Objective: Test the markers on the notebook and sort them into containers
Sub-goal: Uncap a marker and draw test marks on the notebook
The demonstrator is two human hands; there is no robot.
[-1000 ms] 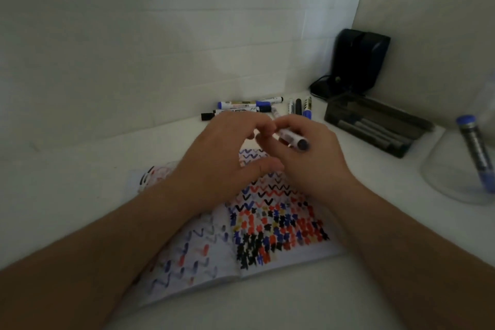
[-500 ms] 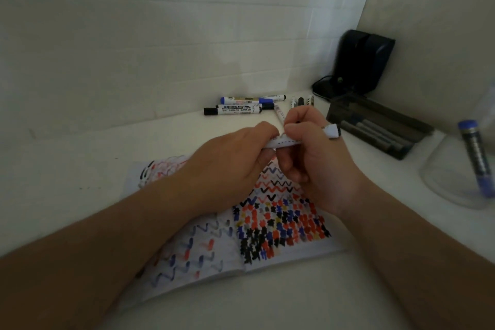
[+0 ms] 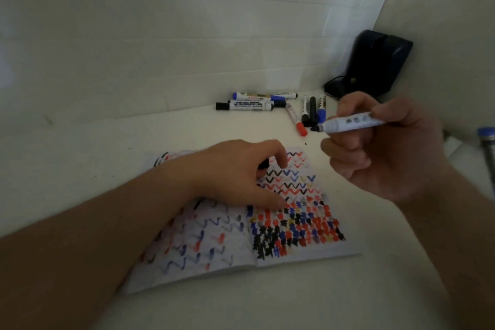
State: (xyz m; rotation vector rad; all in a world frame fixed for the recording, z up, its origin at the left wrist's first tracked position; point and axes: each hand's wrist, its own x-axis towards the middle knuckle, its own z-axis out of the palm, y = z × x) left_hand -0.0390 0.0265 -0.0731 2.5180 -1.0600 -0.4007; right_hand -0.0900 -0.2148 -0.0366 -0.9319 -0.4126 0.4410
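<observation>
Head view. Left hand (image 3: 241,171) rests on the open notebook (image 3: 294,222), fingers curled, apparently pinching a dark cap (image 3: 263,166); hard to confirm. Untested markers (image 3: 267,103) lie beyond both hands, by the wall. Right hand (image 3: 380,147) grips an uncapped marker (image 3: 348,124), held up clear of the page, dark tip pointing left. Step judged: about to test. Next: lower the tip onto a bare patch, scribble.

loose markers (image 3: 270,104) behind notebook (image 3: 294,222)
</observation>
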